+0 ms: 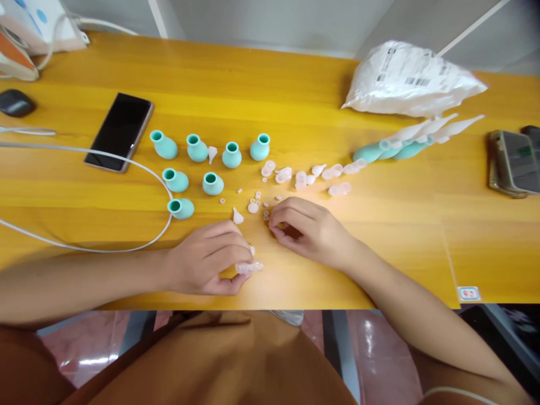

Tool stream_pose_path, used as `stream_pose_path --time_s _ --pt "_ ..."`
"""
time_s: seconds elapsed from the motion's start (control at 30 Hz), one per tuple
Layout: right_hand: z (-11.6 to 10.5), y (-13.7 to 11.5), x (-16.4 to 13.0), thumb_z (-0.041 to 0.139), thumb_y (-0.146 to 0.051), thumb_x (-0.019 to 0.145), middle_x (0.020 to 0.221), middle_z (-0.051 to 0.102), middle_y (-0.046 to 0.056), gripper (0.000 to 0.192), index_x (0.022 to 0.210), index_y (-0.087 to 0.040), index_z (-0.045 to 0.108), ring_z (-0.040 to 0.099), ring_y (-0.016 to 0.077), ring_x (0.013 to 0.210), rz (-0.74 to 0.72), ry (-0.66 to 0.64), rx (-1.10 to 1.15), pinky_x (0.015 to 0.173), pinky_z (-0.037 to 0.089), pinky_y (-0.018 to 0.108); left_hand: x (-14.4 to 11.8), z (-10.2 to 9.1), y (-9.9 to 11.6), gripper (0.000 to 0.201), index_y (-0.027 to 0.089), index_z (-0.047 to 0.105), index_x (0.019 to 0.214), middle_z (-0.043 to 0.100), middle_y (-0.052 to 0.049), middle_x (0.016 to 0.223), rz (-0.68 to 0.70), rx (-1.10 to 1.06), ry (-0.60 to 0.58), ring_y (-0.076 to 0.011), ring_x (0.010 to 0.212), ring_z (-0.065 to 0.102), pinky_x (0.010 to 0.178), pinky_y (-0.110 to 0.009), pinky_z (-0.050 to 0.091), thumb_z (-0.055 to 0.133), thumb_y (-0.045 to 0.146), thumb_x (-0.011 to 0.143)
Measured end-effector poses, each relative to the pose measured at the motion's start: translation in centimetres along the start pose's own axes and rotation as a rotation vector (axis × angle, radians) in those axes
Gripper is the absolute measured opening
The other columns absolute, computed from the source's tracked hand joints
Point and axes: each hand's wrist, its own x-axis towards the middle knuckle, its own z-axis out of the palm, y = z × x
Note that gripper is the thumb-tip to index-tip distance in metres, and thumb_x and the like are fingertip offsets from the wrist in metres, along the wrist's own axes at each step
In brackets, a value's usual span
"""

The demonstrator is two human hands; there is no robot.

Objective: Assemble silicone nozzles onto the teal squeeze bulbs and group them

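Note:
Between the thumb and fingers of my left hand point(213, 259) is a small clear plastic tubular piece point(250, 267), lying sideways near the table's front edge. My right hand point(310, 230) is closed in a pinch just to the right of several tiny translucent rings point(265, 215); whatever its fingertips hold is hidden or too small to make out. Beyond my left fingers lies a white funnel-shaped tip point(238, 216). A small round translucent cap point(253, 206) lies between the hands. Farther back stand or lean several teal rubber bulbs point(232, 155) with open necks.
Translucent plastic pieces point(332, 171) lie in a row behind my right hand. Teal bulbs fitted with long white nozzles point(422, 135) lie by a white plastic parcel point(409, 79). A white cable point(143, 163) loops beside a phone point(120, 132). Another phone point(514, 160) lies at right.

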Motion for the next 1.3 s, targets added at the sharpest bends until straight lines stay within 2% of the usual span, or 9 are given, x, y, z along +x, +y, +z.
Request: stream_pose_path --time_s 0.1,0.2,0.4,0.8,0.97,1.17,1.3 --pt "-0.1 -0.8 0.0 0.076 -0.012 0.104 0.107 0.079 0.009 0.011 0.109 -0.021 0.073 0.079 0.0195 0.097 0.027 0.067 0.220 0.085 0.066 0.034 -0.2 0.1 -0.2 0.022 0.019 0.066 0.124 0.084 -0.006 0.097 -0.009 -0.040 0.009 -0.0218 0.085 0.076 0.080 -0.036 0.067 0.076 0.022 0.104" --pt "-0.1 -1.6 0.0 0.085 -0.012 0.099 0.105 0.081 0.008 0.012 0.102 -0.020 0.076 0.080 0.0169 0.092 0.047 0.137 0.368 0.079 0.067 0.029 -0.3 0.0 -0.3 0.024 0.020 0.068 0.126 0.085 -0.007 0.100 -0.031 -0.088 0.005 -0.0216 0.088 0.077 0.081 -0.035 0.068 0.079 0.032 0.108" --pt "-0.1 -2.2 0.1 0.090 -0.012 0.095 0.100 0.080 0.007 0.013 0.100 -0.018 0.080 0.076 0.0135 0.079 0.042 0.054 0.581 0.063 0.062 0.023 0.1 -0.2 -0.4 0.024 0.021 0.072 0.127 0.086 -0.006 0.101 -0.051 -0.090 -0.017 -0.0208 0.088 0.077 0.083 -0.034 0.068 0.078 0.036 0.110" --pt "0.2 -2.5 -0.1 0.089 -0.019 0.099 0.102 0.078 0.007 0.011 0.103 -0.018 0.079 0.074 0.0115 0.079 0.052 -0.049 0.595 0.066 0.063 0.023 0.2 -0.3 -0.2 0.024 0.020 0.072 0.123 0.086 -0.004 0.099 -0.065 -0.066 -0.042 -0.0201 0.087 0.073 0.083 -0.033 0.066 0.083 0.034 0.107" --pt "0.2 -2.5 -0.2 0.088 -0.019 0.100 0.104 0.078 0.007 0.010 0.106 -0.018 0.080 0.074 0.0114 0.079 0.049 -0.055 0.585 0.068 0.065 0.023 0.3 -0.4 -0.2 0.024 0.019 0.072 0.123 0.086 -0.004 0.098 -0.066 -0.067 -0.045 -0.0201 0.088 0.072 0.082 -0.033 0.066 0.082 0.034 0.108" --pt "0.0 -2.5 -0.2 0.086 -0.016 0.100 0.107 0.078 0.007 0.012 0.111 -0.019 0.081 0.074 0.0116 0.080 0.053 -0.053 0.586 0.069 0.066 0.023 0.3 -0.3 -0.2 0.022 0.022 0.072 0.124 0.087 -0.004 0.100 -0.086 -0.076 -0.026 -0.0196 0.087 0.074 0.083 -0.032 0.066 0.080 0.036 0.109" --pt "-0.1 -2.4 -0.2 0.085 -0.012 0.100 0.111 0.079 0.009 0.017 0.116 -0.017 0.081 0.077 0.0130 0.088 0.030 -0.058 0.592 0.071 0.067 0.022 0.3 -0.2 -0.4 0.019 0.021 0.071 0.119 0.086 -0.004 0.097 -0.080 -0.083 -0.008 -0.0197 0.086 0.073 0.082 -0.032 0.066 0.078 0.036 0.110"
